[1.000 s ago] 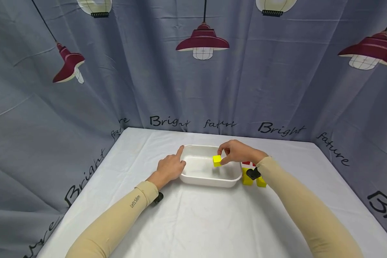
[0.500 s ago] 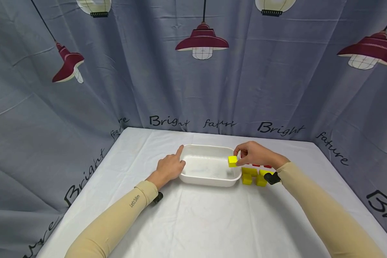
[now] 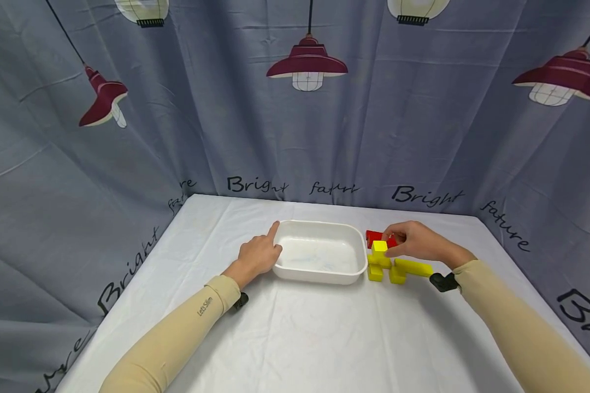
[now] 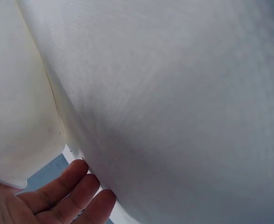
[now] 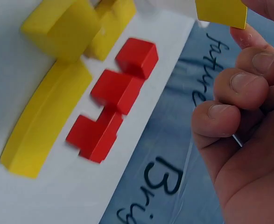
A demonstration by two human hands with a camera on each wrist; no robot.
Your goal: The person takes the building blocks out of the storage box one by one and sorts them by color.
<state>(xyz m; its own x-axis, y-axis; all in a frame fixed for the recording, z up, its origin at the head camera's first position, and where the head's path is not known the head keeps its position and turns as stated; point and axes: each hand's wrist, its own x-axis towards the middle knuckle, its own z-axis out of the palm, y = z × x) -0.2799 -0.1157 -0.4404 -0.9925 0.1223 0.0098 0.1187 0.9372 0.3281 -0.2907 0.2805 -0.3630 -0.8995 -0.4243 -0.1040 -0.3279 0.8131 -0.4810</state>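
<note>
A yellow cube block (image 3: 379,249) is pinched between the thumb and fingertips of my right hand (image 3: 415,240). It is held above the other yellow blocks (image 3: 413,267), right of the white tray (image 3: 319,278). In the right wrist view, the pinched yellow block (image 5: 221,13) shows at the top, and my other fingers are curled. My left hand (image 3: 258,255) rests at the tray's left end, its index finger straight along the rim and its thumb touching the rim. The left wrist view shows several of its fingers (image 4: 76,193) extended beside the tray wall (image 4: 20,93).
Several red blocks (image 5: 115,91) lie behind the yellow ones, partly hidden by my right hand in the head view. A long yellow block (image 5: 45,121) lies near them. White cloth (image 3: 314,333) covers the table, and a grey printed curtain (image 3: 295,136) hangs around it.
My right hand has carried the yellow cube rightward, from above the tray to above the yellow blocks. More red and yellow blocks are now uncovered. The left hand stays put.
</note>
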